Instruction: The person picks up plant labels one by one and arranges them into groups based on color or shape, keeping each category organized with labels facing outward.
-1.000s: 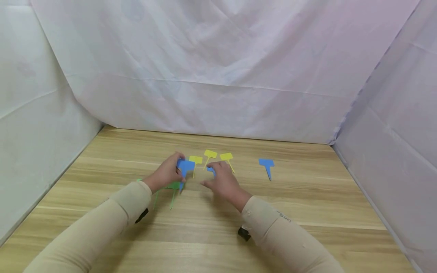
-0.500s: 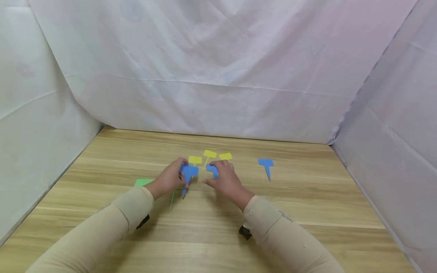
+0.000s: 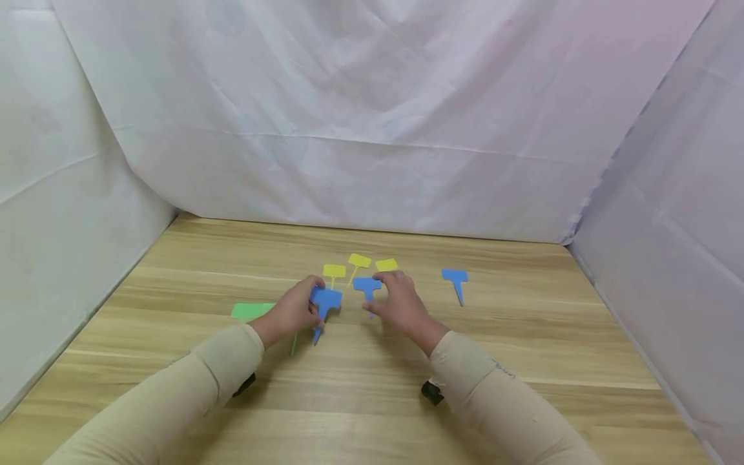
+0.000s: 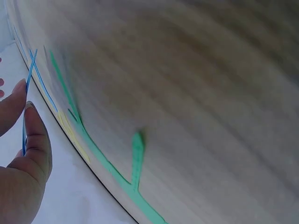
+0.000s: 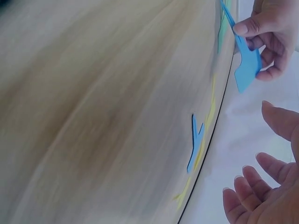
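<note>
Between thumb and fingers, my left hand (image 3: 293, 309) pinches a T-shaped blue plant label (image 3: 327, 299), its pointed stem aimed down toward the table. The right wrist view shows that same label (image 5: 248, 67) from the side in the left hand (image 5: 273, 35). A second blue label (image 3: 367, 284) lies on the wood in the middle, just left of my right hand (image 3: 401, 303). In the right wrist view the right hand's fingers (image 5: 254, 184) are spread and hold nothing, with the second blue label (image 5: 195, 144) apart from them.
Three yellow labels, one of them (image 3: 334, 270) at the left, lie behind the hands. A third blue label (image 3: 455, 276) rests farther right. Green labels (image 3: 250, 311) lie partly hidden under the left wrist. White cloth (image 3: 372, 161) walls the table's back and sides.
My right hand has let go of the middle blue label and drawn slightly right, uncovering it. The left hand has moved a little right and nearer with its label.
</note>
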`<state>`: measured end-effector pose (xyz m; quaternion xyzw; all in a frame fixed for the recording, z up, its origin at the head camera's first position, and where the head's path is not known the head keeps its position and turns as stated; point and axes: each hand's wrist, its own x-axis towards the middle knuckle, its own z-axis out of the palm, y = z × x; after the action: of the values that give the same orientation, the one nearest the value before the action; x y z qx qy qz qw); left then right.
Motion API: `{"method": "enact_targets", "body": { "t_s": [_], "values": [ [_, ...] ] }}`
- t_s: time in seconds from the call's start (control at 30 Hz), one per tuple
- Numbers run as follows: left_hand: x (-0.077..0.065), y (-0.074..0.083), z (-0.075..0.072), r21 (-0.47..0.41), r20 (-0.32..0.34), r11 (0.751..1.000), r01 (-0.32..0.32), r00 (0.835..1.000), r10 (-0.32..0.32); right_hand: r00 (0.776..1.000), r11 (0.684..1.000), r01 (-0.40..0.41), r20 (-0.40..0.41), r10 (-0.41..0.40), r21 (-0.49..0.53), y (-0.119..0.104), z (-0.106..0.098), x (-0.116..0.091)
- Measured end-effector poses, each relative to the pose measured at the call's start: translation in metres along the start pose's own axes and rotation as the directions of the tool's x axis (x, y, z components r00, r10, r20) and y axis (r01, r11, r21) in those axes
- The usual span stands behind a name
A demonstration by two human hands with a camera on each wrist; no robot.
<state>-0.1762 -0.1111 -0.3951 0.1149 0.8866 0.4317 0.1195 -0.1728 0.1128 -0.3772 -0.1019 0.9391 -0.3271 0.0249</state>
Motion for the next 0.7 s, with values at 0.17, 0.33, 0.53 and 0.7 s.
{"method": "enact_targets", "body": {
  "t_s": [0.17,0.33,0.53,0.7],
  "values": [
    [0.001,-0.002,0.003,-0.012,0.009,1.000,0.006,1.000,-0.006,1.000,1.000,-0.010,0.001,0.010,0.009,0.007,-0.003,0.000],
    [0.000,-0.001,0.004,-0.005,0.022,1.000,0.000,1.000,0.000,0.999,0.999,-0.033,0.005,0.033,0.018,0.011,-0.006,-0.001],
    [0.000,0.001,0.007,0.015,0.025,1.000,-0.002,1.000,0.002,0.999,0.999,-0.032,0.001,0.032,0.002,0.012,-0.007,-0.001],
    [-0.001,0.003,0.010,0.028,0.034,0.999,0.022,0.999,-0.023,1.000,1.000,-0.026,-0.006,0.026,-0.015,0.014,-0.007,-0.001]
  ]
}}
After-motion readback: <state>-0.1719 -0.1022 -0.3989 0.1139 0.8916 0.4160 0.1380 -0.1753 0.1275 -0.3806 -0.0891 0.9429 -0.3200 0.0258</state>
